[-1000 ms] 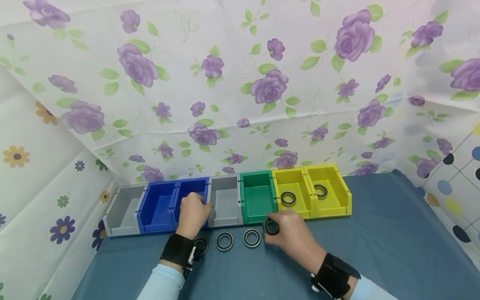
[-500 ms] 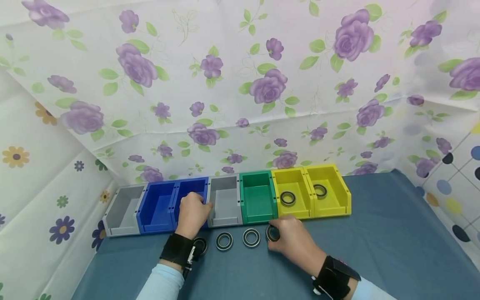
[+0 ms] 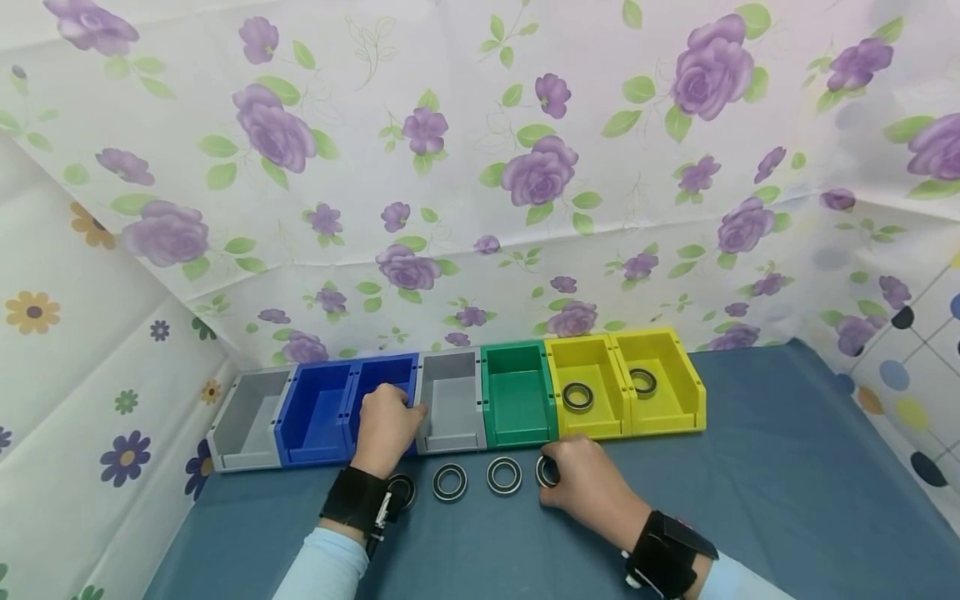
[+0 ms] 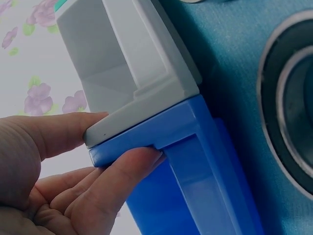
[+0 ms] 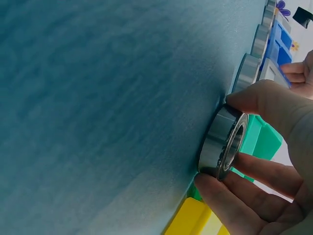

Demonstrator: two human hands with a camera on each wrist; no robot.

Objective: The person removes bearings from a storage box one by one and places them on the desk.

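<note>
With thumb and fingers, my left hand (image 3: 386,427) pinches the adjoining side walls of a blue storage bin (image 4: 146,132) and a grey storage bin (image 4: 142,115). My right hand (image 3: 592,483) grips a ball bearing (image 5: 220,142) by its outer edge, thumb on one side and fingertips on the other. That bearing lies flat on the blue cloth in front of the green bin (image 3: 519,400), partly covered by the hand in the head view. To its left lie two more bearings, one (image 3: 504,476) and another (image 3: 450,482). A further bearing (image 3: 405,492) is partly hidden by the left wrist.
The bins stand in a row along the back. At the right end, one yellow bin (image 3: 592,362) holds a bearing (image 3: 577,397), and the outer yellow bin (image 3: 678,392) holds another bearing (image 3: 642,382). A flowered sheet (image 3: 465,208) hangs behind them.
My right hand has slid slightly to the right with the bearing, away from the neighbouring one. The left hand has stayed on the bin walls.
</note>
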